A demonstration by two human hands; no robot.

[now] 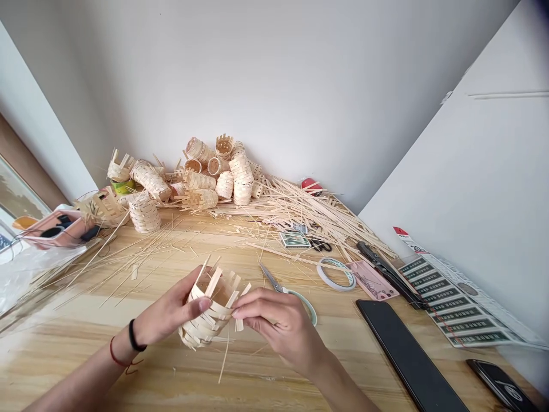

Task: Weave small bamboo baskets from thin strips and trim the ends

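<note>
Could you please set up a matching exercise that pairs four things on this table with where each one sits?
Things:
1. Woven basket
2. Scissors
3. Tape roll
4. Heap of small baskets

Places:
A. Beside a pink card
B. Against the wall
C. Held between the left hand and right hand
D. Partly behind the right hand

Pairs: 1-C; 2-D; 3-A; 4-B

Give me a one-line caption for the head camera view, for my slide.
Left hand and right hand hold a small unfinished woven bamboo basket above a wooden table.
</note>
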